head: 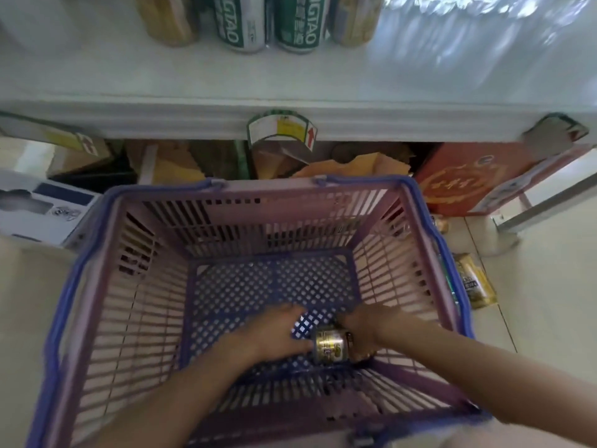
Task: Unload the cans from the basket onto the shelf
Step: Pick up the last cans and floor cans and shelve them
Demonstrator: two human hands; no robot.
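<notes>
While both arms reach down into the basket (pixel 97 286), a single gold can (pixel 331 345) lies on its side on the blue mesh floor, near the front right corner. The right hand (pixel 360 328) curls around the can's right end, its fingers (pixel 347 318) bent over the top of it and closed on it. The left hand (pixel 276 331) rests palm down on the mesh just left of the can, its fingers (pixel 290 310) lying loosely together and stretched flat; its thumb side touches, or nearly touches, the can's left end, and motion blur keeps me from telling which. Apart from this can, no other can shows in the basket.

Beyond the basket's far rim runs the white shelf (pixel 193 85). At its back stand four cans in a row: a gold one (pixel 168 21), two green-and-white ones (pixel 240 24) (pixel 298 22), and another gold one (pixel 355 19). A price tag (pixel 281 129) hangs from the shelf's front edge. Below the shelf sit cardboard boxes, among them a red box (pixel 468 179) on the right. Just right of the basket, on the tiled floor (pixel 533 302), lies a gold can (pixel 476 282).
</notes>
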